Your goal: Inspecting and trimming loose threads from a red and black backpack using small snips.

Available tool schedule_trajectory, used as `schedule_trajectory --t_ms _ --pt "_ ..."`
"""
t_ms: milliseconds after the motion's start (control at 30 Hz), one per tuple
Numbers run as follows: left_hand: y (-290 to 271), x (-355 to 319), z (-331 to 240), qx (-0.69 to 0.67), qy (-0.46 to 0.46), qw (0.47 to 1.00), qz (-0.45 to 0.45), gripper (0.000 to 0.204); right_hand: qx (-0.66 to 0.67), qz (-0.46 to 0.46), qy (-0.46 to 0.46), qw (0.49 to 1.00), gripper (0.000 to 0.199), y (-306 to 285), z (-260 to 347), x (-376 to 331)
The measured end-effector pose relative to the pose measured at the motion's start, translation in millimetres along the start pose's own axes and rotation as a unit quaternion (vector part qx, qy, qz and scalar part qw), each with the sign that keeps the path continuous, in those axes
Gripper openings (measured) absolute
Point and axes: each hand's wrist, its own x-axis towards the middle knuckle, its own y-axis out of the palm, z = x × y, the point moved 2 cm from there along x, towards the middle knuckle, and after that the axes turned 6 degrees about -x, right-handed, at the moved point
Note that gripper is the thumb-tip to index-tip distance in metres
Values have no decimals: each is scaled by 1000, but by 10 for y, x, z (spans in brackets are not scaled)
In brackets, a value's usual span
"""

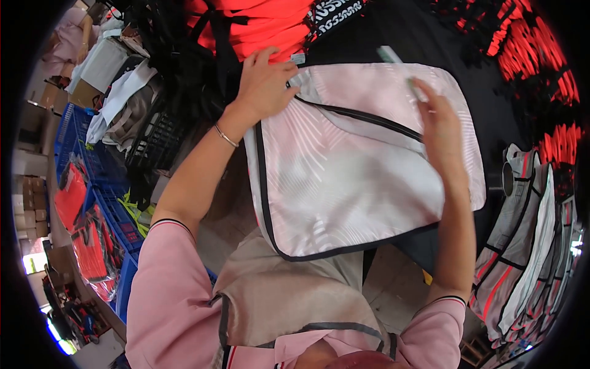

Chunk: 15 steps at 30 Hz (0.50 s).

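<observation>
A pale pink and white fabric bag panel (362,178) with black binding lies spread in front of me. A dark curved seam or zip line runs across its upper part, above a loose flap. My left hand (265,86) is closed on the panel's upper left corner, thumb on the fabric and fingers over the edge. Over the right half, my right hand (439,126) is blurred, with a slim pale green and white stick-like tool (415,90) at its fingertips. A similar white and green piece (390,55) shows blurred at the top edge; I cannot tell if they are one thing.
Bright red fabric pieces with black straps (255,27) are heaped beyond the panel. Grey and white panels with red trim (513,227) hang at the right. Blue crates (117,212) stand at the left, beside bagged red items (92,246). Another person (70,40) is at the far left.
</observation>
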Motion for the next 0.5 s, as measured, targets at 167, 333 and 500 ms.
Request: schedule_trajectory --t_ms 167,333,500 --pt "131 -171 -82 -51 -18 999 -9 40 -15 69 -21 997 40 577 309 -172" --pt "152 -206 -72 -104 -31 994 -27 39 -68 155 -39 985 55 840 302 -347" --pt "174 -212 -109 -122 -38 991 -30 38 -126 179 -63 974 55 1079 506 -191"
